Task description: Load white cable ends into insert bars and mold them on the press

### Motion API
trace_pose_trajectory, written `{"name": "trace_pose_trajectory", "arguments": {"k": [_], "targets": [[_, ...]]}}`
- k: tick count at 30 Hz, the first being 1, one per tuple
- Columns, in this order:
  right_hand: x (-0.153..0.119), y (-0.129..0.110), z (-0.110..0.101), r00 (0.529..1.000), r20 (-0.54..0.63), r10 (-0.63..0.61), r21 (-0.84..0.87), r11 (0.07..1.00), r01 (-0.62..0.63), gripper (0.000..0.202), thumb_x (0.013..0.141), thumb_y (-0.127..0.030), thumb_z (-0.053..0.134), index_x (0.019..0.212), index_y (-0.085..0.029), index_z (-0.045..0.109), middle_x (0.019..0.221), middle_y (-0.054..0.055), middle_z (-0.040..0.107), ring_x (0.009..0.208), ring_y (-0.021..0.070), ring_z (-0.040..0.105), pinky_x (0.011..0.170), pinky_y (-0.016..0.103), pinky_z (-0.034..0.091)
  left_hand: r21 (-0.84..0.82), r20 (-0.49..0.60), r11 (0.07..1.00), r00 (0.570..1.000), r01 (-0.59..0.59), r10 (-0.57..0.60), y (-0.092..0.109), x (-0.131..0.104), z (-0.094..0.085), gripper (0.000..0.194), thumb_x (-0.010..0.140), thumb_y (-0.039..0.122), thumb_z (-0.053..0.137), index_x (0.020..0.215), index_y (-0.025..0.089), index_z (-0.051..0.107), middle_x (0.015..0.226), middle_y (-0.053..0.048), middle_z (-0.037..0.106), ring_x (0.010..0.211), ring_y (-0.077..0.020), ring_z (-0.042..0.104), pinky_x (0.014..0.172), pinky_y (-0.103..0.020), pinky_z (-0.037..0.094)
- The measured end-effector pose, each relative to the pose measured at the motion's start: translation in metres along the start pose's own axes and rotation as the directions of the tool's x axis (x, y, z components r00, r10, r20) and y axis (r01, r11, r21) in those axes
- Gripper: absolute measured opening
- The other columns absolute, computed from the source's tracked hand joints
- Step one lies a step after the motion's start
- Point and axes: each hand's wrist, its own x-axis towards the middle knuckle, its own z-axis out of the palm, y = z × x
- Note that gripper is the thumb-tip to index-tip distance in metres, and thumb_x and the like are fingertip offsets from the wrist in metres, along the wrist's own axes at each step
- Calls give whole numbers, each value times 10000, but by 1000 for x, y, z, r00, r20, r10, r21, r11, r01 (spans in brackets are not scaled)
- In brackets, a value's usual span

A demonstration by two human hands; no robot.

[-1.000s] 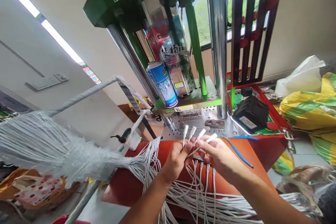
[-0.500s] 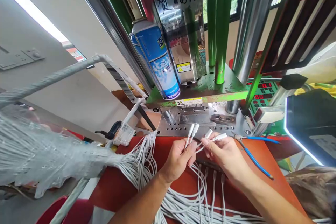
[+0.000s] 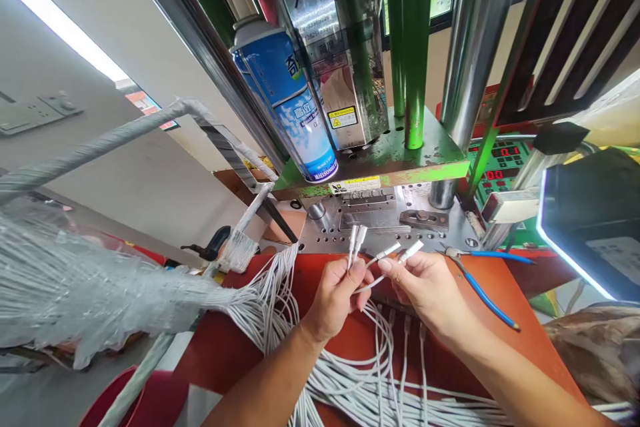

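Note:
My left hand is closed on several white cables, and two white cable ends stick up side by side above its fingers. Two more white connectors fan out to the right between my hands. With thumb and fingers together, my right hand grips one of these cables just below its ribbed connector. Below and left, a big bundle of white cables lies across the red-brown tabletop.
Ahead stands a green press with a metal mould plate and a blue spray can on its ledge. Blue-handled pliers lie on the right. A wrapped rail frame and plastic-wrapped cables are on the left.
The two connectors near my right hand have swung to lie nearly parallel, pointing up and right, with more cable showing. The pair in my left hand is tilted more upright. The view has shifted slightly.

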Motion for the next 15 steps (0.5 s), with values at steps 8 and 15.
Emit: {"name": "trace_pose_trajectory", "arguments": {"k": [8, 15], "targets": [[-1, -2, 1, 1000, 19, 9, -25, 1000, -8, 535, 833, -629, 742, 626, -176, 546, 535, -41, 430, 514, 91, 326, 476, 256, 235, -5, 25, 1000, 1000, 18, -18, 4, 0, 2, 453, 1024, 542, 515, 819, 147, 599, 469, 28, 528, 378, -58, 340, 399, -179, 235], [0, -2, 1, 1000, 16, 4, -41, 999, -3, 556, 841, -638, 731, 609, -183, 512, 534, -42, 421, 513, 89, 319, 479, 256, 235, -32, 36, 999, 999, 38, -37, 5, 1, 2, 468, 1021, 541, 509, 784, 147, 594, 452, 21, 529, 358, -56, 326, 380, -176, 214]]}}
